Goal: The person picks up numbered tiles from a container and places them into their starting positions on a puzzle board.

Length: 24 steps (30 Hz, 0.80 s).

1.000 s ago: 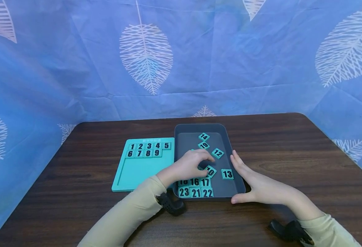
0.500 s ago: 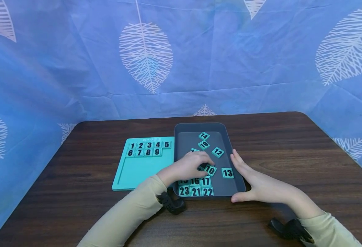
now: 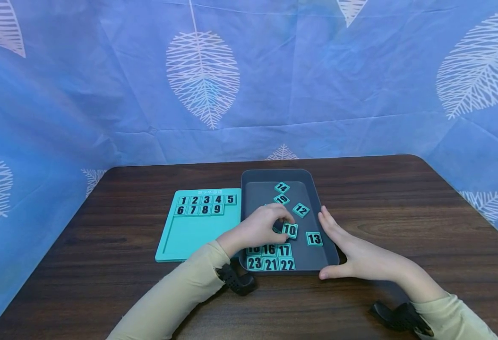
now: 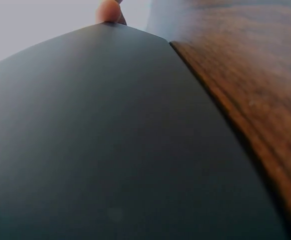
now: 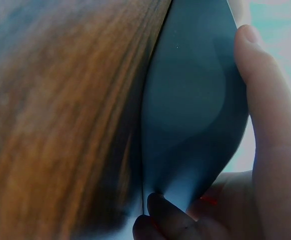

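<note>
With thumb and forefinger, my left hand point(image 3: 261, 227) pinches the number tile 10 point(image 3: 290, 230) inside the dark grey tray point(image 3: 313, 259). Parts of other tiles are hidden beneath that hand. Straight fingers of my right hand point(image 3: 359, 255) rest along the tray's right side, its thumb at the front right corner. In the right wrist view the thumb point(image 5: 268, 90) lies against the tray wall point(image 5: 190, 100). Only a fingertip point(image 4: 109, 11) shows above the tray wall point(image 4: 110, 120) in the left wrist view. Left of the tray lies a turquoise board point(image 3: 198, 241) with tiles 1 to 9 in two rows.
Loose tiles lie in the tray: 14 point(image 3: 282, 188), 19 point(image 3: 281, 199), 12 point(image 3: 301, 210) and 13 point(image 3: 314, 239). Toward its front, tiles including 17 point(image 3: 284, 250) and 22 point(image 3: 287, 264) sit in rows. A brown wooden table point(image 3: 130, 236) carries everything; a blue cloth point(image 3: 274, 85) hangs behind.
Tile 10 has turned from slanted to nearly straight between my left fingers and shifted slightly away from me. The right hand has stayed at the tray's side.
</note>
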Tool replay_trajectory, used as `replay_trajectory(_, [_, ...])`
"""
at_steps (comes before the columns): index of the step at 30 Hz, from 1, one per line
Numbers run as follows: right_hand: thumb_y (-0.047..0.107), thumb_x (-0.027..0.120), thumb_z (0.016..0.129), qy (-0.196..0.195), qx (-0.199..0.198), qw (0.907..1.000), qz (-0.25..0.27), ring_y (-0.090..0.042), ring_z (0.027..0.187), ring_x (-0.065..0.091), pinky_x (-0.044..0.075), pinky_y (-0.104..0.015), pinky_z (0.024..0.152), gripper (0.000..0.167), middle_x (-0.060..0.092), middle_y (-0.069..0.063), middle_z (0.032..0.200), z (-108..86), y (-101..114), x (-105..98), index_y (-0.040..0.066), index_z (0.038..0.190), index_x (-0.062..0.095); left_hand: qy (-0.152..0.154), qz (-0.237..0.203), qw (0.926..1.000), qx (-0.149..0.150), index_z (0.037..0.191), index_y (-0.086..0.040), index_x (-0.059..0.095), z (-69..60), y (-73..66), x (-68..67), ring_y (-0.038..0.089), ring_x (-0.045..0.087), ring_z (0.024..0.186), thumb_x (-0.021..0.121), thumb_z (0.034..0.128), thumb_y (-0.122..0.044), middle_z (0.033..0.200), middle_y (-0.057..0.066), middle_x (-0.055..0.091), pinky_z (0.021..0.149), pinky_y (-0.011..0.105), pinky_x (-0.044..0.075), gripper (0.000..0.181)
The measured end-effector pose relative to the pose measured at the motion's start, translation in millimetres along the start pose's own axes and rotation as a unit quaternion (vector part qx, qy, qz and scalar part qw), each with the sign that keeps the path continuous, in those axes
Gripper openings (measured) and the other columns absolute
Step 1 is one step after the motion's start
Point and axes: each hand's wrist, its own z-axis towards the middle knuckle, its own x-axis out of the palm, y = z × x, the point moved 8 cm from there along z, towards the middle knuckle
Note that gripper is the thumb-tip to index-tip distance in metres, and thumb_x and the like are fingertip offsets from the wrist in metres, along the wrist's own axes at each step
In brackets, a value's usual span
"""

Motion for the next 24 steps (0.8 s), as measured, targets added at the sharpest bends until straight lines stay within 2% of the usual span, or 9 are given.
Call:
replay_trajectory(7, [0.048, 0.07, 0.082, 0.0, 0.002, 1.0, 0.003, -0.044, 0.141, 0.007, 0.036, -0.06, 0.097, 0.111, -0.02, -0.009, 0.157, 0.1, 0, 0, 0.01, 0.153, -0.007, -0.023, 0.002, 0.9997, -0.002, 0.112, -0.011, 0.066, -0.8, -1.0, -12.1, 0.014, 0.052, 0.093, 0.07, 0.0855, -0.017, 0.105, -0.002, 0.058, 0.08, 0.022, 0.044, 0.028])
replay_trajectory(12, [0.05, 0.071, 0.081, -0.002, 0.005, 1.0, -0.001, -0.044, 0.141, 0.007, 0.036, -0.06, 0.097, 0.113, -0.019, -0.011, 0.157, 0.8, 0, -1, 0.009, 0.153, -0.006, -0.038, -0.022, 0.999, -0.011, 0.111, -0.011, 0.066, -5.1, 2.6, -23.4, 0.018, 0.053, 0.095, 0.072, 0.0847, -0.016, 0.104, -0.002, 0.056, 0.081, 0.024, 0.044, 0.027])
replay_trajectory(18, [0.05, 0.071, 0.081, -0.005, 0.005, 1.0, -0.003, -0.043, 0.141, 0.007, 0.037, -0.059, 0.097, 0.114, -0.018, -0.012, 0.157, 0.9, 1, -1, 0.009, 0.153, -0.006, -0.051, -0.047, 0.9975, -0.012, 0.111, -0.009, 0.066, -10.9, 6.4, -34.1, 0.021, 0.053, 0.095, 0.071, 0.0842, -0.013, 0.105, 0.001, 0.057, 0.082, 0.032, 0.047, 0.027])
replay_trajectory(24, [0.052, 0.07, 0.08, -0.007, 0.002, 0.9999, -0.008, -0.042, 0.141, 0.007, 0.037, -0.059, 0.097, 0.114, -0.02, -0.006, 0.157, 0.2, 2, -2, 0.009, 0.153, -0.006, -0.07, -0.049, 0.9962, -0.02, 0.111, -0.007, 0.066, -18.7, 15.8, -45.1, 0.023, 0.054, 0.096, 0.071, 0.0843, -0.012, 0.107, 0.003, 0.058, 0.084, 0.037, 0.048, 0.028])
